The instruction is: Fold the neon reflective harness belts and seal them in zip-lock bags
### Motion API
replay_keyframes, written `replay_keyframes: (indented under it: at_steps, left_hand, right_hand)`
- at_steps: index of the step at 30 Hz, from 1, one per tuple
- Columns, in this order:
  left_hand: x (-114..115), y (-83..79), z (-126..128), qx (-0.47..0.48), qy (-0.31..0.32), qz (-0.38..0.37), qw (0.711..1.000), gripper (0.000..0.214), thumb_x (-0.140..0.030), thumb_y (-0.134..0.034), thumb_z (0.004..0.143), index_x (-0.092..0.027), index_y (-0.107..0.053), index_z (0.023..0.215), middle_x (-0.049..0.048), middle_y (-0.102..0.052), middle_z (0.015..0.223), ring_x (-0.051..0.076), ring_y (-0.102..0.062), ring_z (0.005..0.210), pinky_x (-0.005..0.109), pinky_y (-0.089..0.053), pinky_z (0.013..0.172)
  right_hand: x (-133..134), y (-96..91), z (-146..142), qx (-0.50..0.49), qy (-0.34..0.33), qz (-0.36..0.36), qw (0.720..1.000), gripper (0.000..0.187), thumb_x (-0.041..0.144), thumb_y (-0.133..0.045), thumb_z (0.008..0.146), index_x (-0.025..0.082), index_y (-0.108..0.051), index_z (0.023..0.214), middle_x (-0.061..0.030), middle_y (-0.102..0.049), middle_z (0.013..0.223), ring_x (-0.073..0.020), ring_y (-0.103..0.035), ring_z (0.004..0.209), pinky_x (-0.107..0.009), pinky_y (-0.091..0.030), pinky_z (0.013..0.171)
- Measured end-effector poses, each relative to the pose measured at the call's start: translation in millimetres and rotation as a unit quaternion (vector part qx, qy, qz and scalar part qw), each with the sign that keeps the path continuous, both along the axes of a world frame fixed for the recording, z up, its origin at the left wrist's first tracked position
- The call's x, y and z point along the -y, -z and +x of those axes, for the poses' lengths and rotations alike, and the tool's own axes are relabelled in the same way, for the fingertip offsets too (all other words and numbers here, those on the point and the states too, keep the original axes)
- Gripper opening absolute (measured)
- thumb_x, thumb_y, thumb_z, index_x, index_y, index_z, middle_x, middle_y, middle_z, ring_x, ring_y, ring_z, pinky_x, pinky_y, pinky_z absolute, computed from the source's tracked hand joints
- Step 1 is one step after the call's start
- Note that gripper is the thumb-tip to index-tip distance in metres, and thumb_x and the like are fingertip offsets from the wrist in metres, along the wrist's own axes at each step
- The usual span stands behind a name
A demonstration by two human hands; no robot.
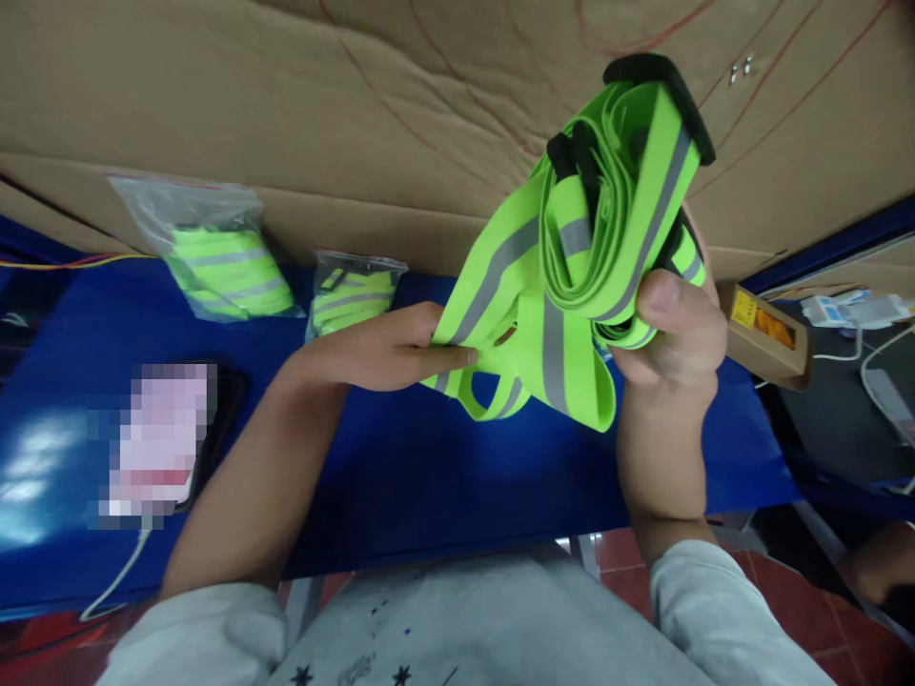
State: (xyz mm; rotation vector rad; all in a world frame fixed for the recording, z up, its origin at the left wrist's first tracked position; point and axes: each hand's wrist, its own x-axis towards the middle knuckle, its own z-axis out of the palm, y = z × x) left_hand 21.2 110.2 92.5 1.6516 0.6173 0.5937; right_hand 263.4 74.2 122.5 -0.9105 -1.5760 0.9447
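A neon-green reflective strap vest [572, 276] with grey stripes and black ends is bunched up above the blue table [400, 476]. My right hand [672, 329] grips the folded bundle, thumb pressed over the loops. My left hand [390, 348] pinches a loose band of the same vest at its lower left, fingers pressed together.
Two clear bags with folded green vests, one larger [214, 257] and one smaller [350, 295], lean against the cardboard wall [357, 105]. A phone [161, 438] with a cable lies at the left. A small brown box [764, 333] sits right, with cables beyond it.
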Motion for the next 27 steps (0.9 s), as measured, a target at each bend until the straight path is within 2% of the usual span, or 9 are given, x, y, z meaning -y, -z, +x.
replay_keyframes:
  at_steps: [3, 5, 7, 8, 10, 14, 17, 23, 27]
  left_hand:
    - [-5, -2.5, -14, -0.055, 0.140, 0.037, 0.988, 0.035, -0.035, -0.074, 0.088, -0.013, -0.079, 0.115, 0.0106, -0.081, 0.106, 0.025, -0.071, 0.093, 0.030, -0.058, 0.080]
    - [-8, -0.9, -21, -0.032, 0.165, 0.026, 0.985, 0.069, -0.026, -0.086, 0.077, -0.016, -0.066, 0.141, 0.0128, -0.075, 0.129, 0.031, -0.068, 0.121, 0.035, -0.058, 0.096]
    - [-9, 1.4, -24, 0.080, 0.128, 0.003, 0.988, 0.099, -0.026, -0.096, 0.065, -0.021, -0.052, 0.154, 0.0133, -0.064, 0.148, 0.035, -0.050, 0.147, 0.043, -0.049, 0.114]
    - [-7, 2.6, -23, 0.153, 0.095, -0.008, 0.984, 0.101, -0.034, -0.097, 0.064, -0.023, -0.052, 0.154, 0.0127, -0.061, 0.151, 0.036, -0.044, 0.152, 0.046, -0.045, 0.119]
    - [-2, 4.9, -18, 0.256, 0.046, -0.025, 0.965, 0.092, -0.053, -0.096, 0.063, -0.024, -0.061, 0.144, 0.0116, -0.066, 0.144, 0.039, -0.048, 0.149, 0.049, -0.045, 0.119]
    - [12, 10.1, -4, 0.225, 0.021, -0.079, 0.971, 0.076, -0.064, -0.093, 0.063, -0.018, -0.071, 0.120, 0.0114, -0.076, 0.111, 0.040, -0.067, 0.123, 0.045, -0.057, 0.098]
    - [16, 13.8, 5, 0.240, -0.027, -0.111, 0.964, 0.071, -0.072, -0.085, 0.071, -0.019, -0.072, 0.115, 0.0113, -0.076, 0.108, 0.038, -0.069, 0.116, 0.038, -0.059, 0.082]
    - [14, 11.4, 11, 0.256, -0.035, -0.129, 0.957, 0.070, -0.065, -0.093, 0.062, -0.026, -0.071, 0.116, 0.0068, -0.075, 0.109, 0.037, -0.070, 0.119, 0.042, -0.060, 0.091]
    - [13, 10.4, 14, 0.224, -0.060, -0.117, 0.966, 0.071, -0.033, -0.101, 0.057, -0.024, -0.068, 0.119, 0.0055, -0.075, 0.112, 0.034, -0.072, 0.115, 0.045, -0.060, 0.095]
  right_hand:
    - [1, 4.9, 3, 0.078, -0.023, 0.057, 0.995, 0.098, 0.088, -0.053, 0.077, 0.040, -0.038, 0.161, -0.0038, -0.069, 0.141, -0.0387, -0.065, 0.132, -0.053, -0.060, 0.103]
    - [3, 6.3, 2, 0.081, -0.020, 0.090, 0.992, 0.094, 0.085, -0.055, 0.079, 0.038, -0.040, 0.159, -0.0056, -0.068, 0.141, -0.0399, -0.067, 0.128, -0.056, -0.059, 0.103]
    - [7, 5.8, 0, 0.077, -0.018, 0.102, 0.992, 0.089, 0.082, -0.060, 0.079, 0.037, -0.046, 0.155, -0.0065, -0.068, 0.140, -0.0400, -0.069, 0.126, -0.058, -0.058, 0.104]
    - [9, 4.9, -2, 0.074, -0.022, 0.104, 0.992, 0.087, 0.081, -0.062, 0.079, 0.036, -0.049, 0.152, -0.0064, -0.068, 0.141, -0.0395, -0.068, 0.126, -0.058, -0.058, 0.106]
    - [13, 1.7, -7, 0.073, -0.033, 0.107, 0.991, 0.080, 0.076, -0.070, 0.079, 0.036, -0.054, 0.147, -0.0054, -0.067, 0.144, -0.0377, -0.067, 0.130, -0.056, -0.055, 0.111]
    - [18, -7.1, -16, 0.113, -0.027, 0.135, 0.984, 0.066, 0.057, -0.082, 0.079, 0.034, -0.061, 0.138, -0.0038, -0.067, 0.141, -0.0344, -0.061, 0.137, -0.053, -0.049, 0.121]
    - [20, -9.5, -20, 0.164, 0.012, 0.145, 0.976, 0.065, 0.050, -0.084, 0.080, 0.036, -0.060, 0.138, -0.0034, -0.066, 0.142, -0.0343, -0.057, 0.142, -0.054, -0.047, 0.124]
    - [19, -3.1, -21, 0.234, 0.074, 0.155, 0.957, 0.070, 0.058, -0.078, 0.084, 0.040, -0.050, 0.145, -0.0036, -0.060, 0.149, -0.0371, -0.049, 0.149, -0.060, -0.043, 0.125]
    - [17, 0.7, -24, 0.207, 0.096, 0.181, 0.957, 0.060, 0.055, -0.079, 0.084, 0.041, -0.055, 0.138, -0.0012, -0.063, 0.145, -0.0341, -0.056, 0.141, -0.056, -0.044, 0.126]
